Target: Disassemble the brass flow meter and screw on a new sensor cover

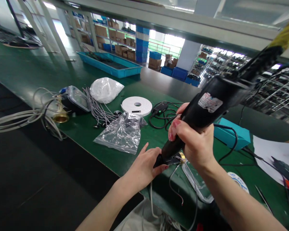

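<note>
My right hand (pixel 195 138) is wrapped round a black electric screwdriver (pixel 199 109), which hangs from a yellow and black cord at upper right. Its lower end slants down to a small black part (pixel 157 161) near the table's front edge. Fingers and thumb of my left hand (pixel 146 165) grip that part, which they largely cover; its kind is not clear. The screwdriver's tip is hidden there. Beside it are a brass-coloured fitting (pixel 182 156) and thin grey wires (pixel 173 179). A clear-windowed housing piece (pixel 198 184) lies under my right forearm.
Left of my hands lie a clear plastic bag (pixel 125 133), a white tape roll (pixel 137 106), bundled grey cables (pixel 98 104) and a device with a clear cover (pixel 75 98). A blue tray (pixel 110 64) stands behind. Rightward are a teal box (pixel 233 133) and tweezers (pixel 264 199).
</note>
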Demonstrator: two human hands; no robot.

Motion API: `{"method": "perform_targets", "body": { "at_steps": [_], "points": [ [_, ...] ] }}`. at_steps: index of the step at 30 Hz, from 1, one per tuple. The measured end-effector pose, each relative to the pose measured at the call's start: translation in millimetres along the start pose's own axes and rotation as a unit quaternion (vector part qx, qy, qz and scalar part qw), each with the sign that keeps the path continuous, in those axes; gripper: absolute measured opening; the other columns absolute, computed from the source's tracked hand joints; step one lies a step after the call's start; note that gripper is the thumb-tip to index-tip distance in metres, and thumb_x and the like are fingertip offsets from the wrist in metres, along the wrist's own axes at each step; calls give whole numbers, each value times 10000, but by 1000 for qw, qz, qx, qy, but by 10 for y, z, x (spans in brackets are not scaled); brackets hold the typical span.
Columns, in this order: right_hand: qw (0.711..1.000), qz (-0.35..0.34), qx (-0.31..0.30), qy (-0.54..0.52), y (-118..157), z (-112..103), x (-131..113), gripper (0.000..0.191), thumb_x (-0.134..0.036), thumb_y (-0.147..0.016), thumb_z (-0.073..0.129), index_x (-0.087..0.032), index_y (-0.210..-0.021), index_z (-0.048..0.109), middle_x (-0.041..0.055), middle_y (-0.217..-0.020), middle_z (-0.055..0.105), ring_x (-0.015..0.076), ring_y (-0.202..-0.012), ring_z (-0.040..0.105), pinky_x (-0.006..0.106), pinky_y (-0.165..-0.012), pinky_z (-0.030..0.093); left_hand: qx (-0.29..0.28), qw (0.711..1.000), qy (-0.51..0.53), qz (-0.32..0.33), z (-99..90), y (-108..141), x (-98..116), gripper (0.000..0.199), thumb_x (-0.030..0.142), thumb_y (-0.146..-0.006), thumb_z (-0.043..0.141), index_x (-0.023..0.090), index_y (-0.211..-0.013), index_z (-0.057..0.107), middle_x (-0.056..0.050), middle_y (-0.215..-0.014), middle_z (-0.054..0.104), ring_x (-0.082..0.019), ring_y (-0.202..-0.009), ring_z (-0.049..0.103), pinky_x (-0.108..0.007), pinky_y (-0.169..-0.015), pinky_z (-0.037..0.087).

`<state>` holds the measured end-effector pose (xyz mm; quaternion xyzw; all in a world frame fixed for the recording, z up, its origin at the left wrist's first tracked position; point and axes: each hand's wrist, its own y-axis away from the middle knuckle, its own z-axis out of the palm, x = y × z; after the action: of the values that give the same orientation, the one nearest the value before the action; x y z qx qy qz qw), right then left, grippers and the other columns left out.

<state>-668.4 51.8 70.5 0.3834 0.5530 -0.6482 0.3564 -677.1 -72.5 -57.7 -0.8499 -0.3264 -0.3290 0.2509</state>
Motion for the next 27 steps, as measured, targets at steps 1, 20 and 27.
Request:
{"method": "perform_targets", "body": {
  "at_steps": [1,20,27],
  "points": [
    [1000,-2,10,0,-2,12,6,188,-174,-713,627,-215,-860,518,-89,-515,513,80,-416,466,243,-441,407,0,1000,-1,0,9,-2,-12,262,350,-896,628,201,-1067,497,6,-990,585,-201,-980,560,-477,-1129,137],
    [998,-22,53,-24,-16,-89,-9,154,-195,-724,610,-197,-866,550,-90,-495,510,76,-427,464,242,-477,401,44,998,-30,-23,30,54,113,336,267,-850,697,204,-1120,507,-20,-1135,581,-210,-1097,529,-491,-1140,167],
    [996,-55,75,-7,-50,-255,-149,199,-193,-735,594,-232,-925,552,-99,-505,488,81,-429,466,237,-466,394,54,997,-51,-15,21,58,119,425,260,-820,728,214,-1171,491,-22,-1157,585,-210,-1107,531,-505,-1154,129]
  ]
}}
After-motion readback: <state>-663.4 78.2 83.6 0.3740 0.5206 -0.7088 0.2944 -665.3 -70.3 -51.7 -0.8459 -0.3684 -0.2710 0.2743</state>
